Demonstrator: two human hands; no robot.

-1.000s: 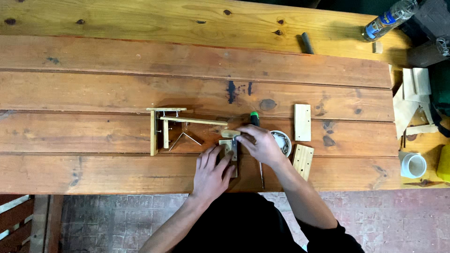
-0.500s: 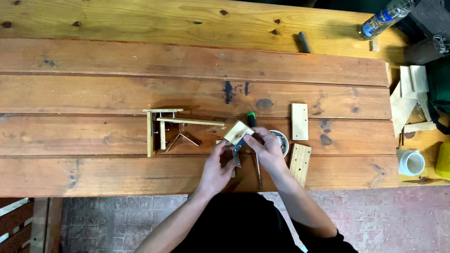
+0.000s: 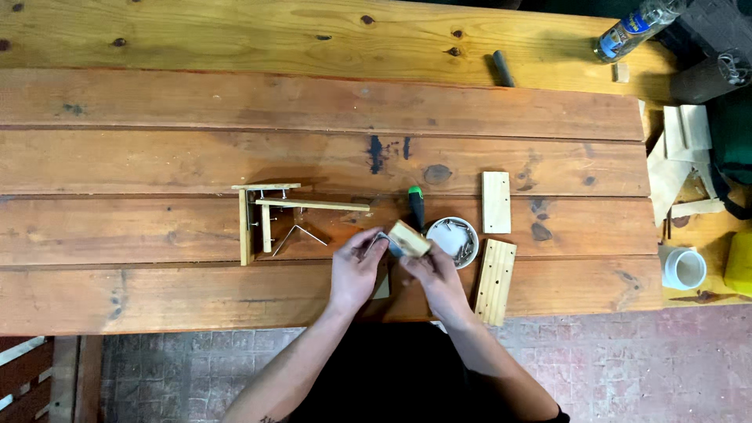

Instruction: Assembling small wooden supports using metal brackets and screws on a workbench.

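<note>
Wood bench [image 3: 157, 102]: both hands, left [image 3: 356, 270] & right [image 3: 431, 278], grip small wood block [image 3: 410, 238].

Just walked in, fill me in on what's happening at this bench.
A person stands at a wooden workbench, both hands raised just above its near edge. The right hand holds a small wooden block, and the left hand pinches a small metal bracket against it. Beside them sit a white dish of screws, a green-handled screwdriver, two wooden slats and a partly built wooden frame.
</note>
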